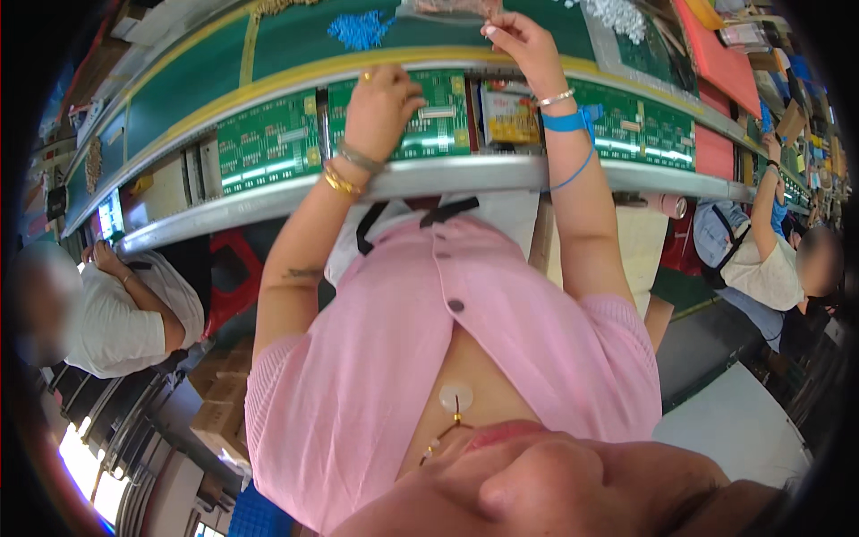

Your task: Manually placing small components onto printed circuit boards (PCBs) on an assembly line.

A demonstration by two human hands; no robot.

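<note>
My left hand [380, 109] is over a green circuit board [443, 130] in the metal-railed track. Its fingers are curled in; anything small between them is hidden. Farther forward, my right hand [525, 46] reaches to the edge of a clear plastic bag [447, 9] with reddish-brown contents, cut off by the picture's top. Thumb and forefinger come close together there, and I cannot make out what they hold. A blue wrist strap [571, 120] with a thin cord circles my right wrist. Left of the bag lies a heap of small blue parts [360, 30].
More circuit boards [268, 139] [658, 139] sit along the track. A yellow packet [514, 116] lies between two boards. White parts [619, 18] and tan parts [283, 4] are heaped on the far green surface. Metal rails [429, 179] run in front. Co-workers sit at left and right.
</note>
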